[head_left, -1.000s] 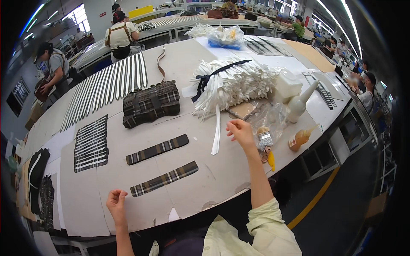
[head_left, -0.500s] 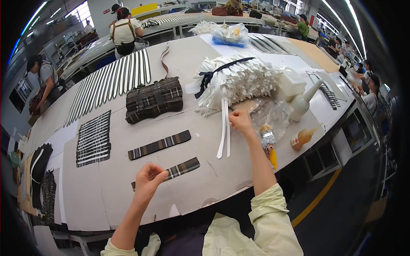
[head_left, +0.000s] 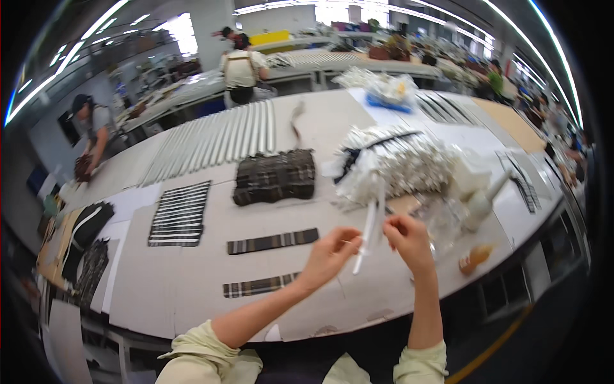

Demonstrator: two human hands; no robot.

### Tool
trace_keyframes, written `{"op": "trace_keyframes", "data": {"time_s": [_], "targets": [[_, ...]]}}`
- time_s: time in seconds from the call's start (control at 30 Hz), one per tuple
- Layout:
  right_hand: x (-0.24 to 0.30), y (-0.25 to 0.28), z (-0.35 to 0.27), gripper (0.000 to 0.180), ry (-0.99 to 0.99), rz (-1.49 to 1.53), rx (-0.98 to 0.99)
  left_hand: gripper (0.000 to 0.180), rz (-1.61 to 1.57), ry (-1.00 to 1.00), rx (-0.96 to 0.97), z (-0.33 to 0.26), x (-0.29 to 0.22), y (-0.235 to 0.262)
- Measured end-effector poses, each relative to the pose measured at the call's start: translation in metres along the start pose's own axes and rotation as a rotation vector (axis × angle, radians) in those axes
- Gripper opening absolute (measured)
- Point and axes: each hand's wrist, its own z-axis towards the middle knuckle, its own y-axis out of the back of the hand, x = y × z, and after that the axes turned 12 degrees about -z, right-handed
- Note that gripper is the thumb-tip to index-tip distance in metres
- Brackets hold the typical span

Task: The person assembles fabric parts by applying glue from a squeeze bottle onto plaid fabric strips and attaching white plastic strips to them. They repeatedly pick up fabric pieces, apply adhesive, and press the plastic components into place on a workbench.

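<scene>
My left hand (head_left: 331, 257) has reached across to a narrow white strip (head_left: 367, 240), its fingers pinched at the strip's edge. My right hand (head_left: 409, 242) is close by on the other side, fingers curled together; whatever they hold, if anything, is hidden. The strip hangs from a thick bundle of white strips (head_left: 409, 165) tied with a dark band. Left of my hands lie two flat plaid fabric strips, a farther one (head_left: 273, 241) and a nearer one (head_left: 259, 286). The picture is slightly blurred.
Behind stands a stack of dark plaid pieces (head_left: 274, 177). Rows of pale strips (head_left: 214, 137) and a striped plaid panel (head_left: 180, 214) lie left. A squeeze bottle (head_left: 481, 206), clear plastic bag (head_left: 441, 221) and orange-brown bottle (head_left: 474, 258) stand right. Other people work farther off.
My left hand has moved right, from above the nearer plaid strip to the hanging white strip. My right hand stays near the strips. The view has tilted up and swung left.
</scene>
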Motion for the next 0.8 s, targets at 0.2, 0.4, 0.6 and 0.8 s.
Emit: {"op": "trace_keyframes", "data": {"time_s": [0.2, 0.4, 0.6, 0.8], "targets": [[0.046, -0.019, -0.035, 0.004, 0.256, -0.174, -0.056, 0.019, -0.063, -0.132, -0.044, -0.015, -0.019, -0.022], [0.053, -0.032, -0.035, 0.007, 0.324, -0.229, -0.056, 0.016, 0.094, -0.194, -0.053, -0.024, -0.026, -0.006], [0.055, -0.048, -0.028, 0.008, 0.448, -0.362, -0.132, 0.017, 0.024, -0.153, -0.095, -0.029, -0.035, 0.004], [0.049, -0.071, -0.020, 0.007, 0.535, -0.373, -0.122, 0.013, 0.054, -0.069, -0.177, -0.032, -0.034, 0.020]]}}
